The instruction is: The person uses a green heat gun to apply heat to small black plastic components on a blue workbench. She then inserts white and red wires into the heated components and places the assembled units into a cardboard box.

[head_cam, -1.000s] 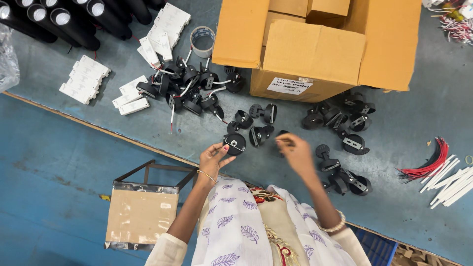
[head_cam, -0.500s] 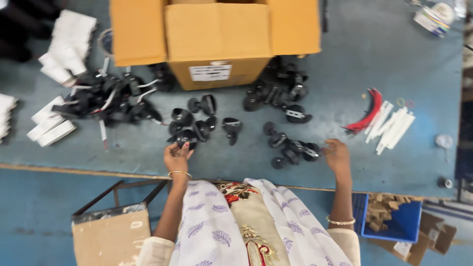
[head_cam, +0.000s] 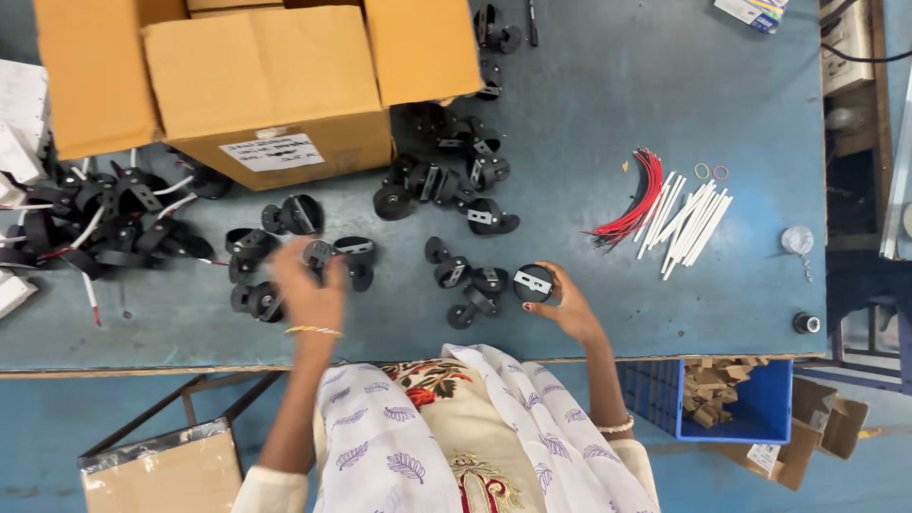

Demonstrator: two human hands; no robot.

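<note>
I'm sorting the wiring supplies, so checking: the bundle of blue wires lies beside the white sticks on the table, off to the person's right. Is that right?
Not quite: the wires are red, not blue, as the head view shows. They do lie beside the white sticks on the table, to the person's right.

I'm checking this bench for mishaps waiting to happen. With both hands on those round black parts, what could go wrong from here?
The right hand holds a round black part close to the table edge; if it slipped it might fall to the floor. The left hand reaches into a tight cluster of parts, so a neighbour could get knocked. Red wires and white sleeves lie loose nearby and might be swept aside.
</note>
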